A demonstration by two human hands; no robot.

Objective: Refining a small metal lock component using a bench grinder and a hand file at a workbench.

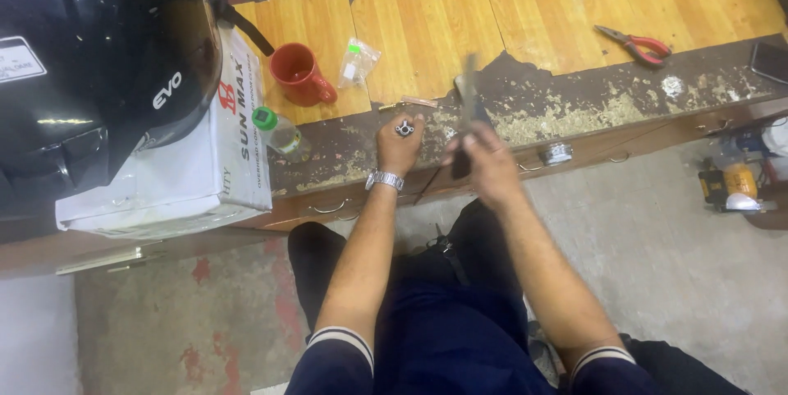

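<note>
Seemingly mid-work, the left hand [400, 142] pinches a small dark metal toothed part [404, 127] over the worn wooden bench's front edge [574, 142], while the right hand [484, 161] grips a blurred dark-handled tool [468, 107], not yet touching it.

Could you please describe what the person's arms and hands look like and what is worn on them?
Both forearms are bare. Dark navy short sleeves end in white-striped cuffs. The left hand has a silver metal watch at its wrist; the right hand wears nothing visible.
</note>
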